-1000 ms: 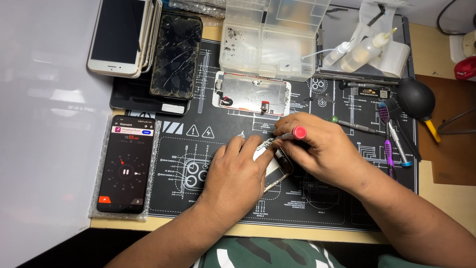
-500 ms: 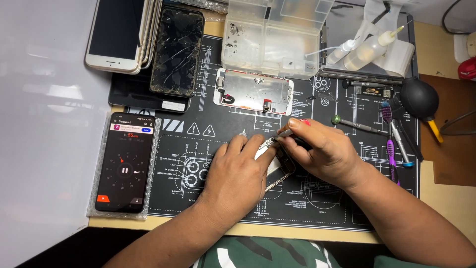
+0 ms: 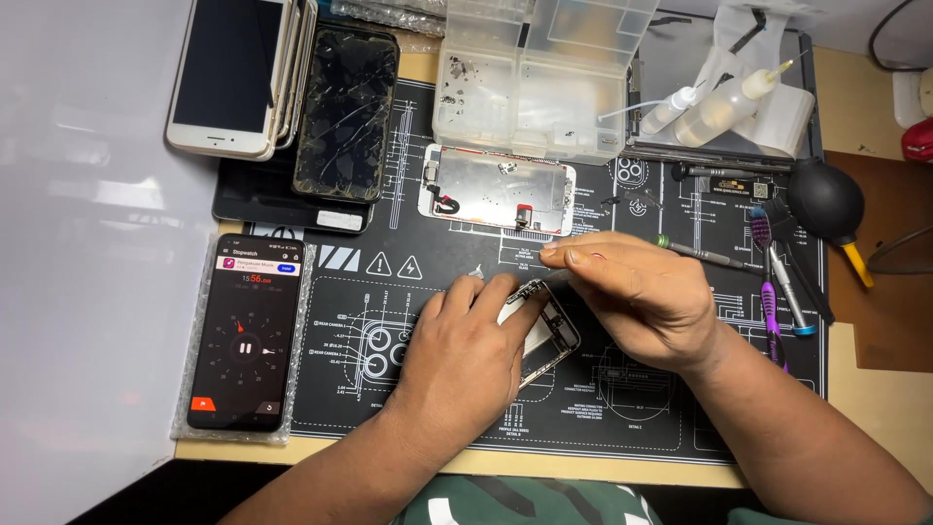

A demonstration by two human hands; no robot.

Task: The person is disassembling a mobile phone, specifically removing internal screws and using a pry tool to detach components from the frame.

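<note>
My left hand [image 3: 466,360] lies flat on the black repair mat [image 3: 389,408], its fingers pressing on an opened phone housing [image 3: 549,335] with a silver frame. My right hand [image 3: 632,292] curls over the housing's upper end. Its fingertips are pinched around a small screwdriver [image 3: 595,259], of which only a speck of the red cap shows between the fingers. The tip and the spot it touches are hidden by both hands.
A phone showing a stopwatch [image 3: 245,331] lies at the left. A white phone [image 3: 228,73] and a cracked black phone [image 3: 347,112] sit behind it. A detached screen assembly [image 3: 498,190], a clear parts box [image 3: 530,87], squeeze bottles [image 3: 719,97], a black air blower [image 3: 826,199], a purple brush [image 3: 763,272] and a loose screwdriver [image 3: 705,255] ring the mat.
My right hand has closed over the screwdriver, so its red cap, plainly seen before, is almost hidden. My left hand stays on the housing.
</note>
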